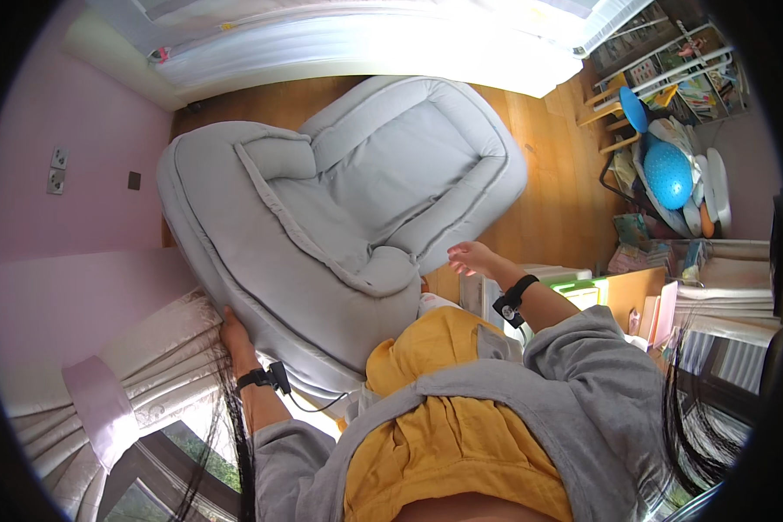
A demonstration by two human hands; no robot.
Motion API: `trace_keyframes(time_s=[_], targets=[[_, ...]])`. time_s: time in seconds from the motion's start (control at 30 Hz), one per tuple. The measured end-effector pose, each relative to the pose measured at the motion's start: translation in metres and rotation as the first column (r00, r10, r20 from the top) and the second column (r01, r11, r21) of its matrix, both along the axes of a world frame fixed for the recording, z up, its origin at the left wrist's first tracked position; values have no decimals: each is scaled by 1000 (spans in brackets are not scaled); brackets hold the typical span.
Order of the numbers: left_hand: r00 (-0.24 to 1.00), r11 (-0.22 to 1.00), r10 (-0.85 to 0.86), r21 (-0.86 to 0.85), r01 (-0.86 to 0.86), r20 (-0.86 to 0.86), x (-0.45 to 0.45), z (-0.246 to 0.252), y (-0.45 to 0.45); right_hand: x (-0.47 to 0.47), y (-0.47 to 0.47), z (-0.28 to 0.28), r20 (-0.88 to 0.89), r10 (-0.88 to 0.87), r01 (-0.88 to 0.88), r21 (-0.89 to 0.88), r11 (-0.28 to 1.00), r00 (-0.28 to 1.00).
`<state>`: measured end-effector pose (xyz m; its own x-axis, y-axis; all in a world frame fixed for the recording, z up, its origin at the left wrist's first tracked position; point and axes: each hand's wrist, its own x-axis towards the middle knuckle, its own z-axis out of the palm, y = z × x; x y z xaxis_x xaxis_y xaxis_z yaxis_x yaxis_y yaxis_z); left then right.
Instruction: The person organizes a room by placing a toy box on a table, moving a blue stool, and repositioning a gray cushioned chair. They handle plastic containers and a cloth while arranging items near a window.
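A padded grey lounge sofa (359,196) stands before me, with a thick backrest on the near-left side and a long cushioned seat reaching away. My left hand (236,336) grips the outer edge of the backrest, its fingers partly hidden there. Past the near armrest (388,271), my right hand (473,258) hangs in the air with loosely curled fingers and nothing in it. Both wrists carry a black strap with a small device (510,307).
A pink wall with sockets (57,171) and a tied curtain (98,404) border the left. On the right are a blue knobbed ball (668,176), a blue-topped stool (633,109), a shelf of books and storage boxes (561,274). A bright white bed or bench (365,49) lies beyond the sofa.
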<state>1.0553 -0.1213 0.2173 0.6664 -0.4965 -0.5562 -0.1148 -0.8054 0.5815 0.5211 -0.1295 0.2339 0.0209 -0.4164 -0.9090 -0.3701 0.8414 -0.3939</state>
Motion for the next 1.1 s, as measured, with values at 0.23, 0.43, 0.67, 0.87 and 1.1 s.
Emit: trace_keyframes(time_s=[0.23,0.43,0.67,0.87,1.1], targets=[[1000,1000,9,-20,-9,-4,-1,-23,-13,-27,84,36,-72,-245,245,-13,970,967],[978,985,45,-155,-77,-205,-24,-26,-48,-56,159,72,-112,-493,483,-107,869,863],[999,981,-39,-190,34,-19,-60,-14,-68,-76,191,71,-87,-586,570,-159,806,805],[872,943,-309,239,230,379,-95,18,4,-126,135,45,-84,-402,398,-66,915,912],[921,940,-17,319,-118,389,-166,34,144,-219,-8,20,-46,-134,132,-51,990,990]])
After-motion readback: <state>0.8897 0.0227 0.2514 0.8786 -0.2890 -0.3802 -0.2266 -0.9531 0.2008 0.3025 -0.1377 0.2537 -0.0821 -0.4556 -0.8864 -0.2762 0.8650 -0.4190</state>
